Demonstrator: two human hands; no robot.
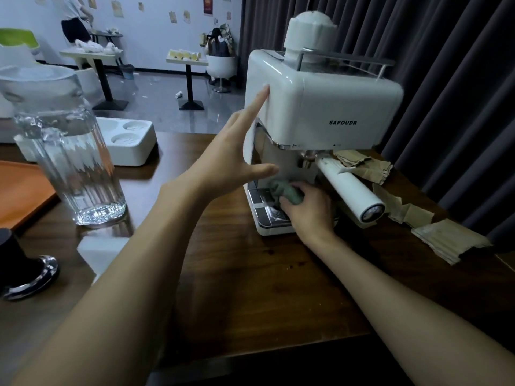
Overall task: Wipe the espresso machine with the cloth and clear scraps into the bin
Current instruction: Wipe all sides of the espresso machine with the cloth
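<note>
A white espresso machine stands on the dark wooden table, its white portafilter handle pointing toward me. My left hand is spread flat against the machine's left side, index fingertip on the upper corner and thumb near the drip area. My right hand grips a bunched grey-green cloth and holds it on the metal drip tray under the group head. Torn brown paper scraps lie on the table to the right of the machine. No bin is in view.
A tall ribbed glass jar stands at left beside an orange tray. A white moulded tray sits behind it, a black object at near left. Dark curtains hang at right. A person stands far back left.
</note>
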